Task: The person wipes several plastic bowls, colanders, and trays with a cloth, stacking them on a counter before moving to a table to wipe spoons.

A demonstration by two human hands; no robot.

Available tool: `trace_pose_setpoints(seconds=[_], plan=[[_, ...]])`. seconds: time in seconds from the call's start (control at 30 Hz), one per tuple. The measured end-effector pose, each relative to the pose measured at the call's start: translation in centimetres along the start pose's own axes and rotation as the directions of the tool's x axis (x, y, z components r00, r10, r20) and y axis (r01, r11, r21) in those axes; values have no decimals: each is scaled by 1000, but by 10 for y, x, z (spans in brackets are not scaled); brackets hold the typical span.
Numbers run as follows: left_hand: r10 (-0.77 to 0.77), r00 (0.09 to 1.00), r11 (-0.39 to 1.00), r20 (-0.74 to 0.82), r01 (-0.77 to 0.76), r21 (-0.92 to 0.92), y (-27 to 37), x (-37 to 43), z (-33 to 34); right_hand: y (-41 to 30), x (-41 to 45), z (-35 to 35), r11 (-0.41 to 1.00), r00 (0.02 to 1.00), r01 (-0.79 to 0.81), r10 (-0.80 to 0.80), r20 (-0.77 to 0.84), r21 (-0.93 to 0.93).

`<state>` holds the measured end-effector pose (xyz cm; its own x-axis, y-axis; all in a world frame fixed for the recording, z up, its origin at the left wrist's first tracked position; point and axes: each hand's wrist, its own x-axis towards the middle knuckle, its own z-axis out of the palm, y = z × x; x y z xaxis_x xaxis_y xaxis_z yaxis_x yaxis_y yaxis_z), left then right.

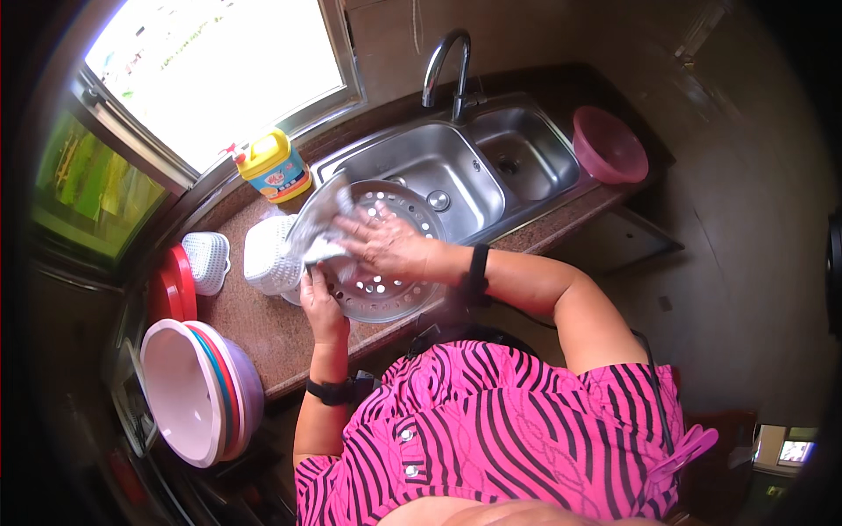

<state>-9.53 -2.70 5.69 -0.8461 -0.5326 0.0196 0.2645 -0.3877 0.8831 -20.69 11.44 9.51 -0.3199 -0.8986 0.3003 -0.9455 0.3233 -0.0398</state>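
Before me, a round metal steamer tray with holes (pixel 388 306) overlaps the counter edge and the large sink basin. My left hand (pixel 321 297) grips a rim at its left side with thumb and fingers; whether that rim belongs to the tray or to a second metal piece tilted up there, I cannot tell. A pale, blurred cloth (pixel 322 220) lies under the spread fingers of my right hand (pixel 388 243), against the tilted metal. White plastic baskets (pixel 270 253) stand just left of the cloth.
A double stainless-steel sink (pixel 490 197) with a chrome faucet (pixel 460 72) lies beyond. A pink bowl (pixel 608 148) stands at its right. Left are a yellow jug (pixel 273 164), another white basket (pixel 207 263), red plastic items (pixel 174 286) and stacked basins (pixel 184 394). The granite counter's edge (pixel 289 388) curves below.
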Motion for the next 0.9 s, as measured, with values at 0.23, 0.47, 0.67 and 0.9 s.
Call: trace_pose_setpoints(seconds=[0.23,0.47,0.67,0.9], plan=[[110,970,990,-219,-126,-58,11,-11,0,0,-46,-16,967,962,-254,249,-111,-29],[226,961,937,-158,-170,306,-4,-38,18,-59,-36,-18,840,996,-93,74,57,535],[58,998,958,-17,-51,282,-19,-60,1,-36,-18,-37,911,987,-43,103,-125,411],[162,961,964,-224,-106,242,25,-54,-30,-13,3,-32,967,905,-105,190,-381,234]])
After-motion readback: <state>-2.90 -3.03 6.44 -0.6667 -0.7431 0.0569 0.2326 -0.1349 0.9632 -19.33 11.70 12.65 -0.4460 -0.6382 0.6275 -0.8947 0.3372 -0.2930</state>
